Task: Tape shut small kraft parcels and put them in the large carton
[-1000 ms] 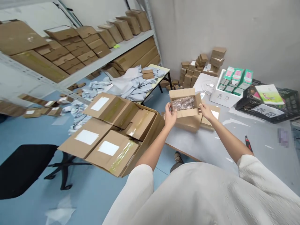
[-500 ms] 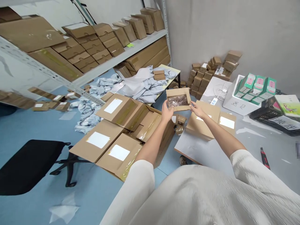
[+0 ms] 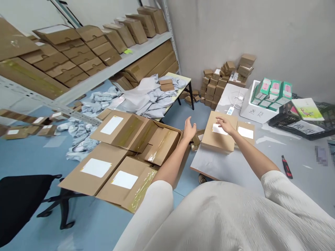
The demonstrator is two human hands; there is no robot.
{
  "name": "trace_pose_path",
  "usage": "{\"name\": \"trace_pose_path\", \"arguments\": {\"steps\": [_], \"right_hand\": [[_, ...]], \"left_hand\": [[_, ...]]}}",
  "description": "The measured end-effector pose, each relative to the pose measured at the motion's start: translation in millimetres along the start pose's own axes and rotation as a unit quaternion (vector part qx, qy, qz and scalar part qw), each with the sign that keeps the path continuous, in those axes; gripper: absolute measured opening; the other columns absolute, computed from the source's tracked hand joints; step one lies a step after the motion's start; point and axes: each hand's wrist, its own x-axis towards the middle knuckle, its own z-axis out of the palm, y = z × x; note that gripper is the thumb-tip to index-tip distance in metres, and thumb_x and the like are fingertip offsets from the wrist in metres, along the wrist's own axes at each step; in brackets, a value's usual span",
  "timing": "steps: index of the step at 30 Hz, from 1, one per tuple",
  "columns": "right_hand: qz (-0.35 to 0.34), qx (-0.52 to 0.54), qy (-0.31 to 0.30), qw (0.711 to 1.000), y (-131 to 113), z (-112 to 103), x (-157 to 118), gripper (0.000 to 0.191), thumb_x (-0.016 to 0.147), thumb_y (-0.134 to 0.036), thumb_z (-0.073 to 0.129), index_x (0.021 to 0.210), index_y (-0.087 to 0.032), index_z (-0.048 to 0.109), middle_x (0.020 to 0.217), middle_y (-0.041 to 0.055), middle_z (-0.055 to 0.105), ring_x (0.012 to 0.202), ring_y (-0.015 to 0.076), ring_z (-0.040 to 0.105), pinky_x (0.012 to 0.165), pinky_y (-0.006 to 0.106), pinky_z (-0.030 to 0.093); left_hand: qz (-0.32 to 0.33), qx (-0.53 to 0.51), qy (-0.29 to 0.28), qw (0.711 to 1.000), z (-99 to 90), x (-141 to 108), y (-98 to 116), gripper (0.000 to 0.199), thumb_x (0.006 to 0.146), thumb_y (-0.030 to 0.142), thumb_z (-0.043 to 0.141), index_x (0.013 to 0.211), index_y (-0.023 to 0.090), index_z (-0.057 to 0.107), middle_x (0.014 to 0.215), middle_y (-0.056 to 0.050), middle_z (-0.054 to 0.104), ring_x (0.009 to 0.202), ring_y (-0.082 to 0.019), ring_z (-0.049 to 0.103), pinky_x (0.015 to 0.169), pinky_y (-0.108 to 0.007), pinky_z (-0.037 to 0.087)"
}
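Observation:
My left hand [image 3: 190, 129] is raised with fingers apart and nothing in it, beside the right edge of a large open carton [image 3: 172, 127] packed with boxes. My right hand [image 3: 225, 125] hovers over or touches the white label of a brown box [image 3: 218, 139] on the grey table; its fingers are spread and hold nothing. A smaller labelled box [image 3: 246, 133] lies just right of that box. Between the carton and the table, small taped boxes [image 3: 195, 141] show low down, partly behind my left hand.
On the grey table [image 3: 264, 160] are a red and black cutter [image 3: 287, 167], a white bin [image 3: 258, 108] of green boxes and a black crate [image 3: 324, 116]. Shelves [image 3: 110, 64] hold cartons at left. A black chair [image 3: 23, 202] stands at lower left.
The small open box with clear wrap inside has left my hands and is no longer in view. My hands are farther apart, and the whole view has shifted to the right.

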Motion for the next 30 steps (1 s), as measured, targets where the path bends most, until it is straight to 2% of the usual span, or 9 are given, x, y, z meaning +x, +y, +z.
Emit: {"name": "trace_pose_path", "arguments": {"steps": [3,8,11,16,20,25,28,30], "right_hand": [[0.006,0.006,0.026,1.000,7,-19,-15,0.041,0.100,-0.048,0.062,0.131,-0.023,0.072,0.144,0.0129,0.068,0.123,0.0279,0.070,0.103,0.048,0.063],[0.034,0.009,0.071,0.997,27,-54,-52,0.040,0.097,-0.040,0.066,0.132,-0.023,0.073,0.140,0.0132,0.071,0.123,0.0280,0.070,0.105,0.048,0.063],[0.054,0.010,0.103,0.993,44,-78,-75,0.039,0.095,-0.039,0.067,0.130,-0.022,0.075,0.134,0.0122,0.074,0.119,0.0265,0.071,0.104,0.047,0.063],[0.082,0.007,0.140,0.987,78,-123,-110,0.038,0.093,-0.036,0.067,0.128,-0.022,0.075,0.136,0.0108,0.074,0.116,0.0246,0.072,0.103,0.046,0.063],[0.107,-0.001,0.157,0.982,107,-158,-134,0.038,0.090,-0.032,0.067,0.126,-0.021,0.076,0.132,0.0106,0.077,0.115,0.0244,0.073,0.106,0.047,0.062],[0.121,-0.007,0.146,0.982,140,-190,-157,0.034,0.090,-0.028,0.067,0.121,-0.022,0.079,0.135,0.0109,0.077,0.119,0.0249,0.072,0.109,0.049,0.059],[0.125,-0.011,0.119,0.985,157,-201,-164,0.031,0.090,-0.028,0.068,0.119,-0.023,0.081,0.137,0.0103,0.077,0.118,0.0247,0.073,0.110,0.050,0.059],[0.131,-0.012,0.102,0.986,166,-205,-166,0.031,0.090,-0.027,0.069,0.119,-0.025,0.081,0.137,0.0095,0.077,0.118,0.0245,0.073,0.111,0.051,0.058]], "left_hand": [[0.017,-0.014,-0.027,0.999,22.0,-5,12,0.058,0.096,0.020,0.064,0.152,0.022,0.052,0.162,-0.018,0.053,0.158,-0.034,0.045,0.136,-0.056,0.031],[0.058,-0.020,-0.091,0.994,68.5,-22,35,0.057,0.095,0.017,0.063,0.151,0.024,0.056,0.159,-0.016,0.055,0.157,-0.032,0.047,0.136,-0.054,0.032],[0.094,-0.021,-0.128,0.987,100.6,-35,53,0.056,0.095,0.017,0.061,0.151,0.025,0.057,0.155,-0.014,0.059,0.154,-0.032,0.049,0.135,-0.054,0.034],[0.128,0.000,-0.201,0.971,157.3,-61,80,0.055,0.094,0.015,0.057,0.149,0.023,0.060,0.153,-0.014,0.062,0.149,-0.031,0.055,0.130,-0.053,0.041],[0.144,0.029,-0.276,0.950,205.7,-85,93,0.059,0.092,0.013,0.057,0.150,0.020,0.060,0.155,-0.015,0.062,0.151,-0.030,0.055,0.132,-0.053,0.040],[0.136,0.067,-0.329,0.932,261.9,-111,98,0.062,0.092,0.016,0.058,0.154,0.018,0.058,0.163,-0.015,0.059,0.158,-0.029,0.049,0.136,-0.051,0.034],[0.113,0.114,-0.342,0.926,285.7,-123,96,0.065,0.093,0.023,0.061,0.157,0.017,0.055,0.166,-0.018,0.055,0.162,-0.033,0.043,0.137,-0.055,0.030],[0.093,0.159,-0.352,0.918,296.4,-128,95,0.069,0.093,0.029,0.064,0.160,0.015,0.052,0.172,-0.021,0.046,0.166,-0.037,0.034,0.137,-0.058,0.026]]}}
